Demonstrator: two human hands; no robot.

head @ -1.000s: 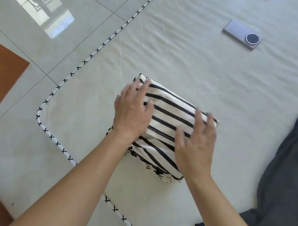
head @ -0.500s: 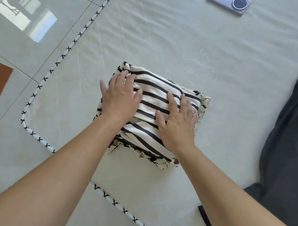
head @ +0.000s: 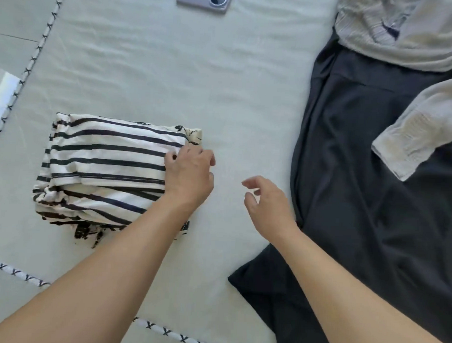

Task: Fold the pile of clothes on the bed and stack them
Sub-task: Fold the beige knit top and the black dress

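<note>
Left of centre on the bed (head: 146, 64): folded striped stack (head: 103, 171), left hand (head: 190, 173) resting fingers-down on its right edge. Right hand (head: 269, 201) loosely spread, empty, between stack and dark garment (head: 374, 190).

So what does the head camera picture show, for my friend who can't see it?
A person's left hand rests on a folded striped garment on a pale bed. The right hand hovers empty beside a dark garment.

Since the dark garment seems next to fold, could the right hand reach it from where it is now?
Probably yes: the right hand hovers empty beside the dark garment, with only bare bed sheet between them.
</note>
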